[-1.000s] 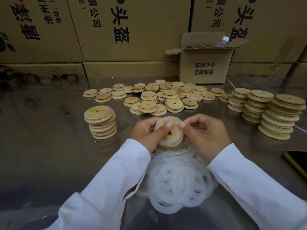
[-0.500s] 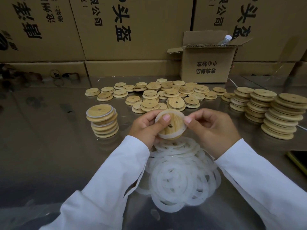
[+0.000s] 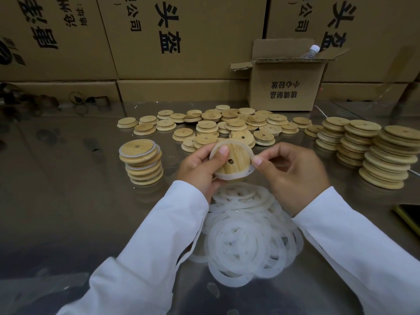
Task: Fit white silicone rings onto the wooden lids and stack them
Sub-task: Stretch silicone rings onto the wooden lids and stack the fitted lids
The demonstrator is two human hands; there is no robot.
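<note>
We see a wall of cartons (image 3: 181, 37) closing the far side of the steel table (image 3: 56, 201). Tall stacks of bare lids (image 3: 386, 160) stand on the right, loose lids (image 3: 227, 126) lie scattered across the far middle, and a pile of silicone rings (image 3: 247, 237) lies near, between the sleeves. The finished stack (image 3: 142, 164) stands to the left, apart from the hands. Above the pile, the left hand (image 3: 200, 169) grips the wooden lid (image 3: 231, 160), thumb across its face. The right hand (image 3: 293, 171) pinches the right edge of the white ring (image 3: 227, 177), which lies around most of the rim but stands off it at the pinch.

We judge the main risk is the ring snapping back off if the pinch lets go before that last stretch seats. A twisted ring would make the stack lean. The finished stack steps sideways near its top, so a careless set-down could topple it. The way left to it is open table. The leaning stacks and the dark object (image 3: 409, 214) at the right edge crowd the right elbow.
</note>
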